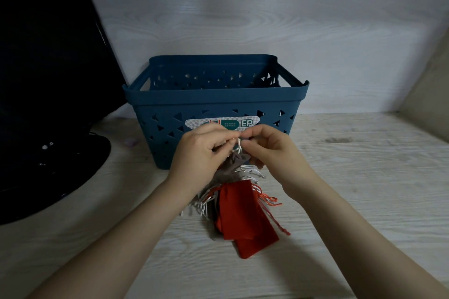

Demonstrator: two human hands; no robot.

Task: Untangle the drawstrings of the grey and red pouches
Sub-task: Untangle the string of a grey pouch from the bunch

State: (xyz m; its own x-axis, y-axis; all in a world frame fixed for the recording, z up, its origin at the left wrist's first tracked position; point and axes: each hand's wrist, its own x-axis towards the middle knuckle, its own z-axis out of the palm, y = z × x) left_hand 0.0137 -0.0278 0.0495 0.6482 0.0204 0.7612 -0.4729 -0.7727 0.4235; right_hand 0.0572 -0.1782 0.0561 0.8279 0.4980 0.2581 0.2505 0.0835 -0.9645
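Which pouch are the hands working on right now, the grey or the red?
The grey pouch: both hands pinch its white drawstrings just above it. The red pouch hangs lower, nearer the person, with no hand on it.

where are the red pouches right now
In the head view the red pouches lie on the wooden table, low and just right of centre, below both hands and in front of the blue basket, with grey pouches overlapping their upper left.

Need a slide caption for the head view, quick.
Both hands pinch white drawstrings above grey and red pouches.
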